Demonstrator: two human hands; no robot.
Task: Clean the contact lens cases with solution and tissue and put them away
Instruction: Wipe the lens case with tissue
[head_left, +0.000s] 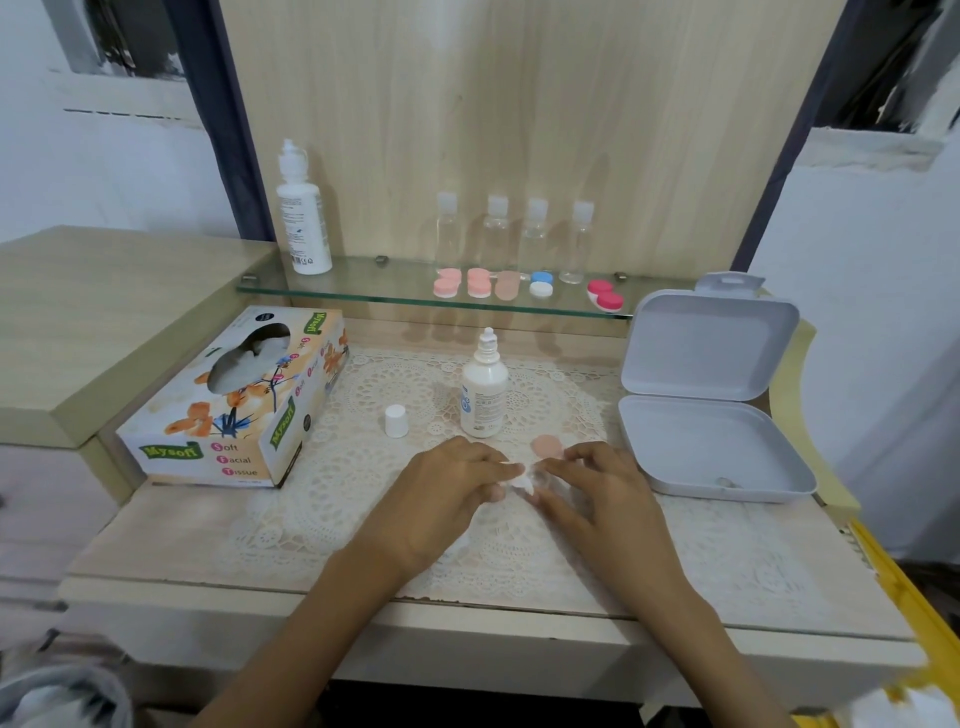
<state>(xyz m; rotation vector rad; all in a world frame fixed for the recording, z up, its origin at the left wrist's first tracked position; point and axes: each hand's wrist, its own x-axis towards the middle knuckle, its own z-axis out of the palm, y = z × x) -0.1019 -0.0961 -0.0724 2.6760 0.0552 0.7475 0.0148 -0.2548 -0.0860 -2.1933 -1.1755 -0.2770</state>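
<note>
Left hand (457, 486) is pinching soft tissue wad (515, 471), right hand (597, 486) is gripping blurred clear lens case (538, 476), probably light and slick, so rim-holding is looking safest.

- Between the left hand (447, 493) and the right hand (587, 483) we see a scrap of white tissue (517, 474), pinched by the left. Blur hides whether the right fingertips hold anything.
- 1 small object (724, 482) in the grey box (691, 447) is too small for us to tell.
- We cannot read the print on the small bottle (484, 387).
- A blurred grey bundle (57, 696) at bottom left is cut off by 2 edges.
</note>
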